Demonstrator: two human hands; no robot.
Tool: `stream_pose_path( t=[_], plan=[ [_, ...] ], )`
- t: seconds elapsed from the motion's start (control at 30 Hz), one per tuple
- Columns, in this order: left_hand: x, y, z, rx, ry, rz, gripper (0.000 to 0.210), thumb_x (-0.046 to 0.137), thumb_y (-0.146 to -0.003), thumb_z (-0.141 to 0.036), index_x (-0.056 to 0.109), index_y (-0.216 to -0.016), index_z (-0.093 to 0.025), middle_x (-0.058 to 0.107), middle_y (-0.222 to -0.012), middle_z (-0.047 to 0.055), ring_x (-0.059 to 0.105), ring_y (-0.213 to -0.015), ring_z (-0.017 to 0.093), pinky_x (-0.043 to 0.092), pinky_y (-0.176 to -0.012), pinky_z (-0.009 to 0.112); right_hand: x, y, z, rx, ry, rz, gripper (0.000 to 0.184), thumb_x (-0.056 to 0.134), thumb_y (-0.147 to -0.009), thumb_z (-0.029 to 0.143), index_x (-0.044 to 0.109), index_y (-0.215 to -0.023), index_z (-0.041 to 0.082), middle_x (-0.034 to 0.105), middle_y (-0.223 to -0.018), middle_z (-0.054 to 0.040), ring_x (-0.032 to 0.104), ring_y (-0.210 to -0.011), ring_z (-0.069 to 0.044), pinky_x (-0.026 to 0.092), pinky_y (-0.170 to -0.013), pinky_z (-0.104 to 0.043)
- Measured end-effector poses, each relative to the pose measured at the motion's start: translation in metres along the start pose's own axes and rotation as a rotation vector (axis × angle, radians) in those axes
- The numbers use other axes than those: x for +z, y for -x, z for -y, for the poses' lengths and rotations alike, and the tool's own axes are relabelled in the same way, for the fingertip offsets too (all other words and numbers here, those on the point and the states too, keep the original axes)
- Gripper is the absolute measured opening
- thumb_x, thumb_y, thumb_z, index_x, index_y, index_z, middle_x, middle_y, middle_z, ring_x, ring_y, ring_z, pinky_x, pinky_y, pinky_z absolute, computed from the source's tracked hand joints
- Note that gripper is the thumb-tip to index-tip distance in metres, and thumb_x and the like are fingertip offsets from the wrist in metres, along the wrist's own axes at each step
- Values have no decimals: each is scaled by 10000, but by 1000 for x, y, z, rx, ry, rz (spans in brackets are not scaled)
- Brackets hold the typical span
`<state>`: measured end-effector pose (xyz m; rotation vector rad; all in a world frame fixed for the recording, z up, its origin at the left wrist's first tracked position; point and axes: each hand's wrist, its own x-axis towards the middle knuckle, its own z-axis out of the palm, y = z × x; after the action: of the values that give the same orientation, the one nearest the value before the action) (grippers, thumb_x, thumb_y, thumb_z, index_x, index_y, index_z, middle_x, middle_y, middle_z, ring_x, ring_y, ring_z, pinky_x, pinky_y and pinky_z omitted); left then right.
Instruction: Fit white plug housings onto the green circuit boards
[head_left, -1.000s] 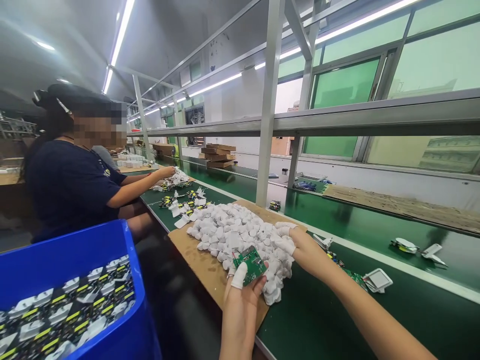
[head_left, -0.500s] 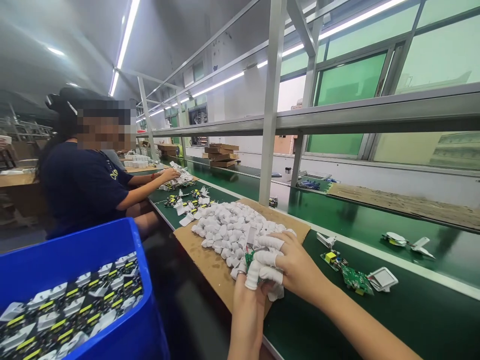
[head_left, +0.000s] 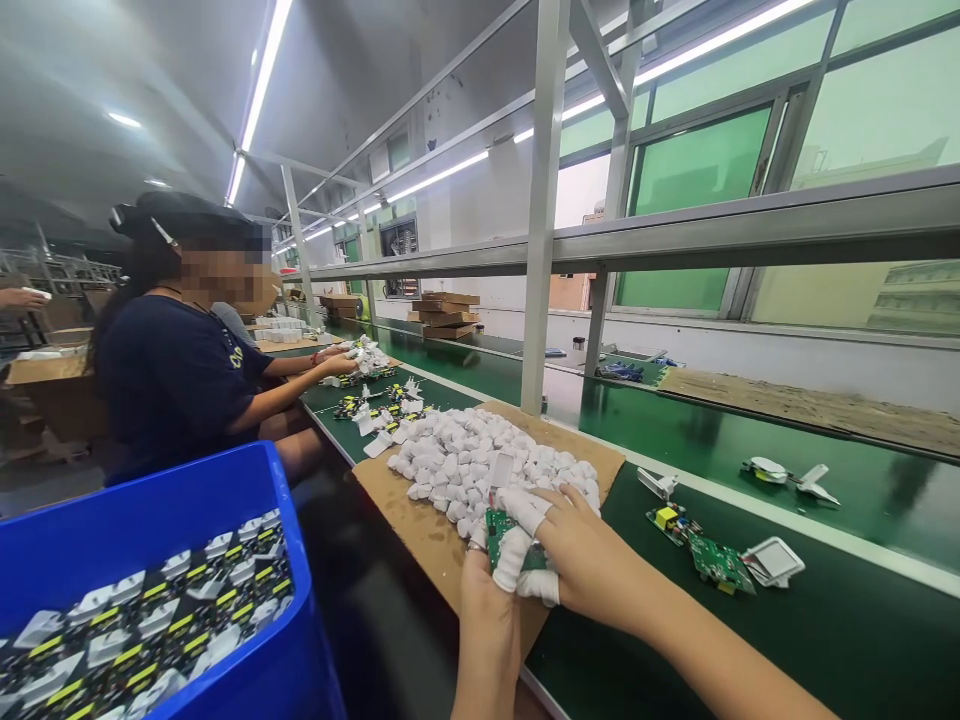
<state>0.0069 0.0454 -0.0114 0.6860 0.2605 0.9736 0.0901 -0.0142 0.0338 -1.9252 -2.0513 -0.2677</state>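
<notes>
Head view: one green circuit board point(head_left: 496, 528) sits in both hands by the near end of the white pieces point(head_left: 450, 460), a heap past counting on one cardboard sheet point(head_left: 420, 548). The left hand point(head_left: 487, 585) grips its lower edge; the right hand point(head_left: 551, 540) closes over its right side. Its face tilts upward, with a flat white cover point(head_left: 501, 471) at its far edge; I can't tell its long axis from here. One blue bin point(head_left: 279, 500) holds rows of white-and-black parts point(head_left: 154, 618) with yellow blocks point(head_left: 142, 636).

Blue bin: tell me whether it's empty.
Not empty: rows of parts lie inside the bin, below its rim.
</notes>
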Motion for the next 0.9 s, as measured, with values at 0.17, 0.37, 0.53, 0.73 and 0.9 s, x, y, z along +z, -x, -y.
stream_pose_path(
  t=[0.17,0.37,0.53,0.73,0.9],
  plan=[
    [-5,-2,4,40,-22,19,488,665,-587,-223,487,-1041,-212,645,-856,3,559,-856,153,470,-700,193,6,-1,1,5,-53,-63,666,594,-680,220,228,-1231,150,452,-1089,-112,342,-1019,-234,195,-884,-403],
    [-8,-2,2,-10,29,25,334,658,-599,-241,571,-921,-223,657,-787,-1,582,-788,139,477,-664,187,7,-2,6,70,-72,-63,407,587,-646,173,437,-1022,128,529,-884,-76,417,-844,-228,284,-790,-329],
    [-7,-1,-4,-66,39,53,168,685,-554,-271,630,-694,-195,655,-707,13,582,-809,186,479,-707,259,7,-3,5,75,-63,-44,382,628,-636,175,446,-972,152,532,-826,-42,432,-774,-210,252,-815,-333],
    [-7,-1,1,-47,89,-73,173,681,-555,-292,621,-702,-223,652,-676,-27,586,-745,109,467,-655,156,8,-3,7,42,-57,-10,372,632,-649,147,461,-980,148,520,-838,-44,431,-778,-210,297,-748,-296],
    [-7,-1,0,-49,98,-12,214,686,-542,-316,625,-706,-194,661,-726,15,587,-730,114,462,-654,165,1,-1,6,51,-134,17,353,625,-659,154,464,-973,167,513,-857,-43,441,-764,-200,326,-651,-252]
  ],
)
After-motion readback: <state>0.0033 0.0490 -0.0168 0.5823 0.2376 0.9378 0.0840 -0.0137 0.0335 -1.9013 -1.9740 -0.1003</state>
